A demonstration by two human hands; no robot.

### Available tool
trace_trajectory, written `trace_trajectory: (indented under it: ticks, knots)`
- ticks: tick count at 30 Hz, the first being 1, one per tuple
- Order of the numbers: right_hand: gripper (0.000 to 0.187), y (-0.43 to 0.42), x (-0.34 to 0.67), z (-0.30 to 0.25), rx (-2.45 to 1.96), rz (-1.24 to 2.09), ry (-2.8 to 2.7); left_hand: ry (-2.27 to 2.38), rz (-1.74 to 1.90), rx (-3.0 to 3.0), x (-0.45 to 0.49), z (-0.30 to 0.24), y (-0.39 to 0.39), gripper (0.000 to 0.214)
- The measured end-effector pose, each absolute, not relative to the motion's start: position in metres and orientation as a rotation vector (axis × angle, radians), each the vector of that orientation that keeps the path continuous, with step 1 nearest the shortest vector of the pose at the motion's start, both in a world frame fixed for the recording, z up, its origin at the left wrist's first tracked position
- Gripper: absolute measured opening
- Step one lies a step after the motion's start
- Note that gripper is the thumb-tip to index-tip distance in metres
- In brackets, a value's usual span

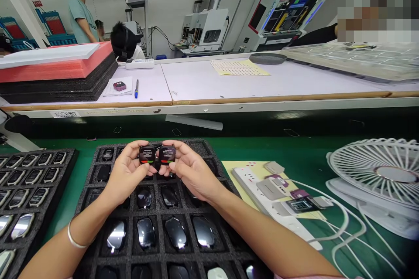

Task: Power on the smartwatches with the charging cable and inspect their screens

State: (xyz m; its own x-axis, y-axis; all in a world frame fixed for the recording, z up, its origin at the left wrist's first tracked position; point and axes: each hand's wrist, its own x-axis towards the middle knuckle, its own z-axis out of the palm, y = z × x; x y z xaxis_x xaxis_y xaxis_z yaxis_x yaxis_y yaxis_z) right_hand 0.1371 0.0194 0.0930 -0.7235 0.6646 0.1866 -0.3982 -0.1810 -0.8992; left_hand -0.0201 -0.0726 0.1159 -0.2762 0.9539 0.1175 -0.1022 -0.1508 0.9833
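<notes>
My left fingers (133, 149) are closed around the edges of a small black rounded-square device with a lit screen (147, 155); my right fingers (179, 145) grip its look-alike, a second black rounded-square device (167, 155), just beside it. Both are above the far part of a black foam tray with square compartments (160, 258) on the green bench (63, 202). A white slatted round fan (396, 173) stands well to the right.
</notes>
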Motion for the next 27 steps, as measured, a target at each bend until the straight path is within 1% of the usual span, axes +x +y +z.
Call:
trace_trajectory:
  ticks: [17,27]
  knots:
    - [0.045,0.0204,0.1362,0.0902,-0.319,1.961,-1.393,1.259,1.586,1.057,-0.0189,0.1148,-0.0708,0.05]
    - [0.044,0.0227,0.1351,0.0886,-0.276,1.978,-1.409,1.275,1.604,1.041,-0.0179,0.1132,-0.0687,0.051]
